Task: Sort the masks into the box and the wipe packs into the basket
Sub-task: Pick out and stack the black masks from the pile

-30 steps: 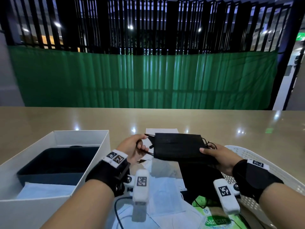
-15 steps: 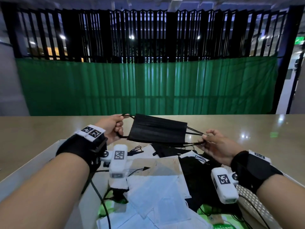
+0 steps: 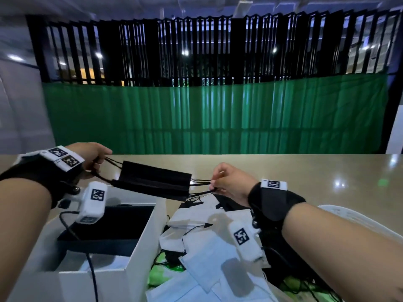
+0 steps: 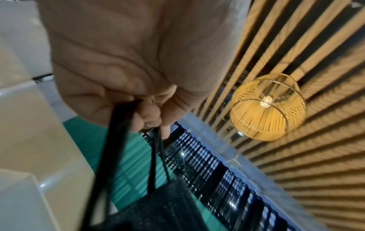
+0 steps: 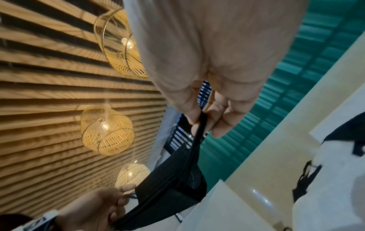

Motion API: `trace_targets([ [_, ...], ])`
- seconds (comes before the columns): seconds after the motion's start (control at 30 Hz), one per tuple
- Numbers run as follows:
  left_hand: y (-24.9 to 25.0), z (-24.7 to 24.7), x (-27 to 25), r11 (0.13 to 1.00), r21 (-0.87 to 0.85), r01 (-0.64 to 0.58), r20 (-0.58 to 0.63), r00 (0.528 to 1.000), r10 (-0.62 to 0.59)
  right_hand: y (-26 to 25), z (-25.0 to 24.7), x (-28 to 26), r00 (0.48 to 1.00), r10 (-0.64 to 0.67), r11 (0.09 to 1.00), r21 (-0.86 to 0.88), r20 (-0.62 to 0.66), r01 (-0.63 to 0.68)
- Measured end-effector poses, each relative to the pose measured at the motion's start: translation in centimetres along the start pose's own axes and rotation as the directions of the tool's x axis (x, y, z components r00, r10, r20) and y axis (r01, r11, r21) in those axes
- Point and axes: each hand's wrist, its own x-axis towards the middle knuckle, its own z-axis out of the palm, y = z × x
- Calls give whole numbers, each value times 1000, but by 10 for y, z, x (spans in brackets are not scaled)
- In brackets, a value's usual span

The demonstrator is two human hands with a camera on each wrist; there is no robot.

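A small stack of black masks (image 3: 154,182) hangs stretched in the air between my hands, above the far corner of the white box (image 3: 139,240). My left hand (image 3: 93,158) pinches the ear loops (image 4: 126,125) at the stack's left end. My right hand (image 3: 226,182) pinches the loops (image 5: 200,126) at the right end. The masks (image 5: 169,189) sag slightly in the middle. The box holds a dark tray (image 3: 113,227). A pile of white masks (image 3: 209,240) and black masks lies on the table beside the box. Green wipe packs (image 3: 165,273) peek out from under the pile.
The white perforated basket (image 3: 357,221) sits at the right, mostly behind my right forearm. A cable (image 3: 87,253) runs from my left wrist camera over the box. The beige table (image 3: 305,171) stretches beyond, backed by a green curtain (image 3: 218,114).
Both hands went from gripping the mask stack's edges to pinching its ear loops, lifted it, then carried it left toward the box. The head view tilted up.
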Motion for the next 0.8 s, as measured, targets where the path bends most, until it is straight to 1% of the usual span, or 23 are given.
trace_targets([
  [0.1,-3,-28,9,1000,-6,9,-74,997,-9,-4,36,11,998,8,999,-49,68,-5],
  [0.2,-8,-42,10,1000,21,3,-126,992,0,-4,65,20,995,3,998,-57,103,3],
  [0.3,-15,-42,10,1000,10,-25,-134,991,26,-1,90,29,992,20,993,-117,122,-5],
  [0.4,-29,-39,11,999,29,-33,-94,995,36,6,104,36,987,48,984,-175,155,-20],
  [0.5,-49,-38,18,993,116,-7,-112,993,21,15,110,39,968,98,968,-249,232,-38],
  [0.53,-55,-37,19,988,151,21,-111,994,-4,17,111,38,963,107,959,-282,249,-33],
  [0.6,-63,-34,19,969,230,87,-69,995,-73,21,110,38,957,107,948,-319,268,-17],
  [0.67,-67,-29,16,943,302,142,-26,990,-141,23,105,35,960,100,941,-338,262,-6],
  [0.7,-66,-26,14,932,328,152,-24,988,-153,24,101,34,962,97,939,-343,254,-4],
  [0.77,-61,-20,8,926,352,139,-8,989,-146,26,92,32,969,85,932,-361,232,4],
  [0.8,-56,-16,6,928,353,118,20,991,-134,26,86,31,972,79,925,-380,222,11],
])
